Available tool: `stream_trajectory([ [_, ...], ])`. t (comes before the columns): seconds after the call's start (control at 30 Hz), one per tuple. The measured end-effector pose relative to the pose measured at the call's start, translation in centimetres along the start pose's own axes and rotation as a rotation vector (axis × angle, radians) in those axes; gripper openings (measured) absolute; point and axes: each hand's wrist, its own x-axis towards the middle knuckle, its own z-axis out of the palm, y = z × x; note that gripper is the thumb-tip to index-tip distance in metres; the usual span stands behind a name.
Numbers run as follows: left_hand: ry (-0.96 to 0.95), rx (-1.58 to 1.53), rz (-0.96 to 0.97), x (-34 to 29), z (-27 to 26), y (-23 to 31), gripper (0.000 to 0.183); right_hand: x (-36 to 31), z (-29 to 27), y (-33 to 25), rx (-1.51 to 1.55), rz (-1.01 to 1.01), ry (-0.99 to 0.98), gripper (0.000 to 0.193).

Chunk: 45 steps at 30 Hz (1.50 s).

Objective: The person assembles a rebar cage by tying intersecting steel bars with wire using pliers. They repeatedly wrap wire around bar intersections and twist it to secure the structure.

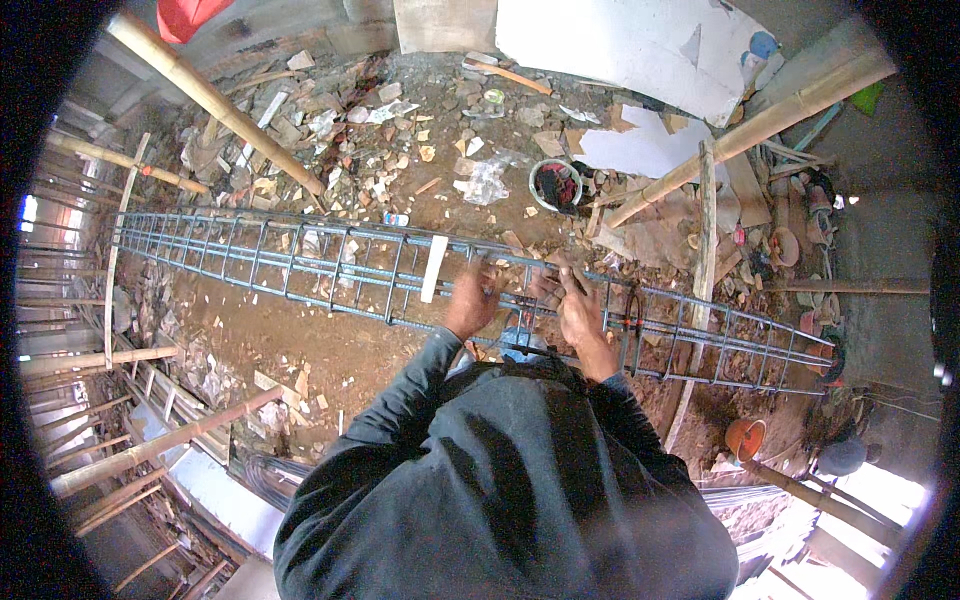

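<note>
A long cage of steel reinforcing bars (345,265), tied with many square stirrups, runs across in front of me from far left to near right. Over its middle, my left hand (472,300) is curled at the bars, its fingers partly blurred. Just to the right, my right hand (580,312) is closed above the cage, one finger or thumb pointing up along a dark thin thing I cannot make out. Between the two hands some bars and a stirrup show. A pale flat strip (433,268) stands across the cage left of my left hand.
Bamboo poles (215,100) slant in from the left and right (760,130). An upright wooden batten (705,230) crosses by the cage's right part. Rubble and scraps cover the ground beyond. A round bucket (556,186) with dark contents and an orange bucket (745,438) stand nearby.
</note>
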Motion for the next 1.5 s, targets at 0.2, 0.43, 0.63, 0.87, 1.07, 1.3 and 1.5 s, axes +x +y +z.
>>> stream_trajectory([
  [0.2,-0.011,-0.29,0.199,-2.6,0.9,6.5,0.037,0.7,3.6,-3.6,0.027,0.042,-0.044,0.04],
  [0.43,-0.109,-0.183,0.235,-2.4,-0.9,2.9,0.023,1.6,3.2,-0.1,-0.148,0.083,-0.065,0.041],
  [0.63,-0.065,-0.469,-0.075,-3.0,1.1,0.8,0.019,3.6,1.7,6.3,-0.492,0.031,-0.084,0.03],
  [0.87,0.138,-0.029,-0.13,-2.8,3.1,-2.4,0.018,3.0,0.0,3.4,-1.248,-0.008,-0.249,0.047],
  [1.07,0.072,0.052,-0.23,0.8,5.5,-3.6,0.021,6.7,-0.8,-2.8,-1.392,-0.402,-0.146,0.034],
  [1.3,0.093,0.025,-0.342,4.9,9.8,-4.9,0.018,16.3,-2.4,-2.3,-1.656,-0.525,-0.664,0.027],
  [1.5,0.307,-0.057,-0.263,3.7,12.5,-6.3,0.022,21.5,-4.6,1.4,-1.402,-0.675,-1.099,0.016],
])
